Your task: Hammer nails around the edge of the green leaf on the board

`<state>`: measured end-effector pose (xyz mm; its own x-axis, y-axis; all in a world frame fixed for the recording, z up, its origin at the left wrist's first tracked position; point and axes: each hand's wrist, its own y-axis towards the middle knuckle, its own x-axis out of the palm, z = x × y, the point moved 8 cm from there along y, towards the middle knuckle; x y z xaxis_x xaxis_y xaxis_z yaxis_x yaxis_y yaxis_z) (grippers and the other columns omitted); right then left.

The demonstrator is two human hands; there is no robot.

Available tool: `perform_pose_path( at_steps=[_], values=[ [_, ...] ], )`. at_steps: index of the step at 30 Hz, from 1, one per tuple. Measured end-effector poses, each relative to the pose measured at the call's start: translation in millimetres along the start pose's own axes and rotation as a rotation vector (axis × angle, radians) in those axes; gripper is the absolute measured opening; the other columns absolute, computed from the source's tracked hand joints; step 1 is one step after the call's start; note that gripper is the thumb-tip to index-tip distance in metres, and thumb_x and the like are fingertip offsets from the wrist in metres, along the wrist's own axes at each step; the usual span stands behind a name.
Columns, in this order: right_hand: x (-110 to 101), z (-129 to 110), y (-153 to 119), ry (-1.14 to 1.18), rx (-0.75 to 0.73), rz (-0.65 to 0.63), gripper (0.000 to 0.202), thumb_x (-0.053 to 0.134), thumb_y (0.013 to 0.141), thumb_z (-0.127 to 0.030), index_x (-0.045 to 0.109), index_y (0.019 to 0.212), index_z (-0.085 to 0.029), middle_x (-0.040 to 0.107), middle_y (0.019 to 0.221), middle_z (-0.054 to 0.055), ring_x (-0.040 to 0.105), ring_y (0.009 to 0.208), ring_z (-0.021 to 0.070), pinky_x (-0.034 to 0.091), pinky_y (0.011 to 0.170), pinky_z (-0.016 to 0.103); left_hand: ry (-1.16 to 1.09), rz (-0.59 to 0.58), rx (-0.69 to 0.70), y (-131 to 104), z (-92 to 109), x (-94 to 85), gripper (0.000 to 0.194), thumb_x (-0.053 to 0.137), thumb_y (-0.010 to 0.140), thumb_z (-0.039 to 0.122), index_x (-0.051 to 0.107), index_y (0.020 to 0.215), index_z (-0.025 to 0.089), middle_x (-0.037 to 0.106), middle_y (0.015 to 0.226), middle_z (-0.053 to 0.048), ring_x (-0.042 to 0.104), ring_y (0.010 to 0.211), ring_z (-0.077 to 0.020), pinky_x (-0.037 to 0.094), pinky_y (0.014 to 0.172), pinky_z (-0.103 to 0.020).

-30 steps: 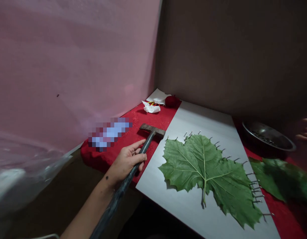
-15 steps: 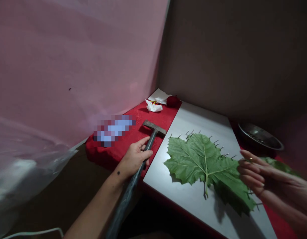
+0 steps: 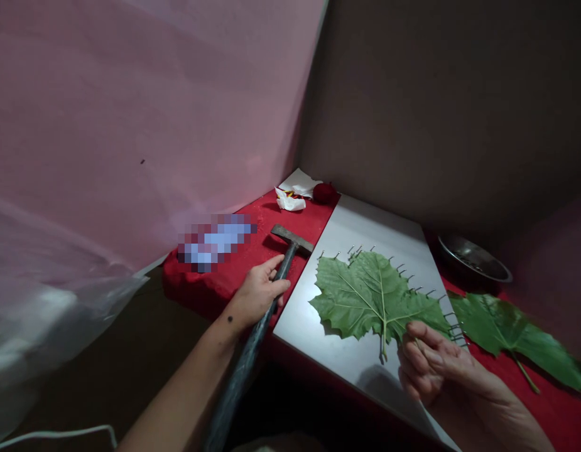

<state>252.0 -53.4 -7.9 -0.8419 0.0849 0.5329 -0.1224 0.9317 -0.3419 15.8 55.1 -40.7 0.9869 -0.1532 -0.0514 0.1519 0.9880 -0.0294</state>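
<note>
My left hand point(image 3: 259, 290) is wrapped round the dark handle of a hammer point(image 3: 290, 238), whose head rests on the red cloth beside the white board. A large green leaf point(image 3: 360, 298) lies on the white board point(image 3: 309, 329), with several nails point(image 3: 403, 271) standing along its upper and right edges. Over the leaf's lower right part is my right hand point(image 3: 424, 361), its fingers curled and pinched together. Whatever is between those fingertips is too small to make out.
A metal bowl point(image 3: 476, 260) with small items stands at the right. Below it, a second green leaf point(image 3: 507, 329) lies on the red cloth point(image 3: 566, 408). Crumpled white tissue point(image 3: 290, 201) and a red round object point(image 3: 325, 193) are at the back. A blurred item lies left.
My right hand has moved left and down, from the leaf's right edge to its lower right part, uncovering the nails there and the second leaf. My left hand stays on the hammer.
</note>
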Motion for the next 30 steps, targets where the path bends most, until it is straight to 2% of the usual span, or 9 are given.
perform_pose_path(
  at_steps=[5,7,10,12,14,17,20,24,30],
  values=[
    [7,-33,21,-0.359,-0.194,0.089,0.038,0.080,0.058,-0.021,0.064,0.092,-0.018,0.064,0.064,0.003,0.063,0.063,0.0174,0.051,0.064,0.032,-0.006,-0.009,0.008,-1,1,1.3,0.060,0.056,0.074,0.021,0.042,0.132,0.016,0.050,0.051,0.007,0.045,0.040,-0.0097,0.039,0.038,-0.021],
    [20,-47,34,-0.500,-0.277,0.086,0.031,0.080,0.058,-0.024,0.065,0.084,-0.017,0.068,0.069,0.005,0.065,0.069,0.0203,0.052,0.069,0.035,-0.009,-0.007,0.011,-1,1,1.2,0.061,0.056,0.073,0.021,0.042,0.132,0.015,0.050,0.051,0.007,0.046,0.041,-0.0095,0.039,0.039,-0.021],
    [45,-63,56,-0.709,-0.432,0.050,0.021,0.075,0.065,-0.029,0.066,0.078,-0.017,0.070,0.081,0.007,0.065,0.074,0.0191,0.051,0.075,0.036,-0.012,-0.009,0.013,-1,1,0.9,0.060,0.056,0.073,0.021,0.044,0.132,0.015,0.050,0.050,0.007,0.046,0.040,-0.0092,0.037,0.039,-0.020],
    [57,-63,75,-0.831,-0.473,0.031,0.018,0.073,0.065,-0.031,0.067,0.075,-0.017,0.070,0.081,0.007,0.063,0.073,0.0173,0.050,0.073,0.034,-0.016,-0.011,0.015,-1,0,0.7,0.060,0.056,0.073,0.020,0.044,0.132,0.015,0.051,0.050,0.007,0.047,0.040,-0.0092,0.037,0.039,-0.020],
    [63,-57,95,-0.942,-0.472,0.029,0.016,0.072,0.064,-0.030,0.066,0.071,-0.017,0.067,0.073,0.004,0.059,0.065,0.0138,0.049,0.065,0.030,-0.022,-0.010,0.017,-1,-1,0.3,0.062,0.056,0.073,0.020,0.043,0.133,0.015,0.051,0.052,0.007,0.047,0.041,-0.0095,0.038,0.040,-0.020],
    [63,-48,121,-1.046,-0.467,0.057,0.017,0.069,0.063,-0.031,0.064,0.070,-0.016,0.059,0.059,0.000,0.050,0.052,0.0101,0.043,0.053,0.026,-0.029,-0.012,0.016,-1,-2,0.5,0.059,0.056,0.073,0.021,0.045,0.131,0.018,0.050,0.054,0.007,0.047,0.042,-0.0099,0.039,0.039,-0.020],
    [59,-41,140,-1.102,-0.454,0.070,0.017,0.067,0.063,-0.032,0.062,0.071,-0.017,0.054,0.052,-0.003,0.048,0.047,0.0103,0.040,0.048,0.025,-0.036,-0.014,0.016,-2,-2,0.7,0.056,0.055,0.073,0.020,0.047,0.129,0.019,0.049,0.053,0.007,0.046,0.043,-0.0097,0.039,0.039,-0.020],
    [56,-36,152,-1.111,-0.442,0.068,0.015,0.064,0.063,-0.031,0.060,0.069,-0.019,0.055,0.052,-0.003,0.050,0.048,0.0117,0.041,0.045,0.025,-0.049,-0.014,0.011,-2,-4,0.6,0.060,0.055,0.074,0.020,0.043,0.133,0.018,0.049,0.053,0.007,0.045,0.042,-0.0090,0.036,0.038,-0.019],
    [59,-33,154,-1.134,-0.451,0.044,0.012,0.063,0.065,-0.032,0.057,0.069,-0.021,0.056,0.055,-0.002,0.052,0.051,0.0126,0.040,0.045,0.024,-0.061,-0.008,0.004,-2,-6,0.4,0.059,0.054,0.074,0.020,0.042,0.133,0.020,0.048,0.054,0.007,0.045,0.042,-0.0089,0.035,0.038,-0.019]
  ],
)
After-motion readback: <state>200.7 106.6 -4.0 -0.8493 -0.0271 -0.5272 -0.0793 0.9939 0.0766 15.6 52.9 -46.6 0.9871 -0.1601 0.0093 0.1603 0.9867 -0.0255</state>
